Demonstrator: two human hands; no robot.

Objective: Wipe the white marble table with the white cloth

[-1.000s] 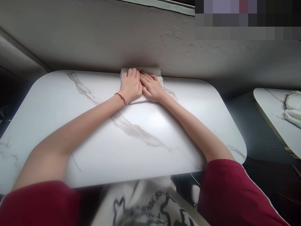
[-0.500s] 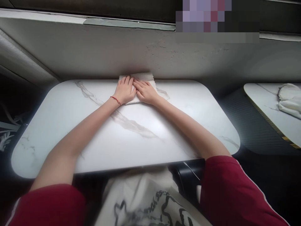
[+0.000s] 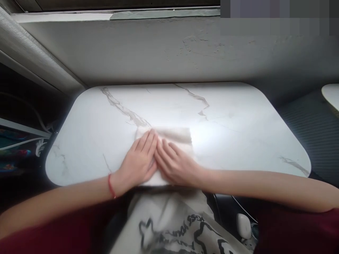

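A folded white cloth [image 3: 176, 135] lies on the white marble table [image 3: 233, 130], close to its near edge. My left hand [image 3: 139, 162] rests flat on the cloth's left half, fingers stretched out and together, a red string round the wrist. My right hand [image 3: 176, 165] lies flat beside it on the cloth's right half, fingers extended toward the far side. The two hands touch at the index fingers. Most of the cloth is hidden under them.
A grey plaster wall [image 3: 148, 53] rises behind the table. A second marble table [image 3: 331, 95] shows at the right edge. A white printed garment [image 3: 174, 229] lies on my lap below the table edge. Dark clutter [image 3: 18, 148] sits at the left.
Both hands have slid the cloth from the far edge by the wall across the table to the near edge. The arms are now bent in close to my body.
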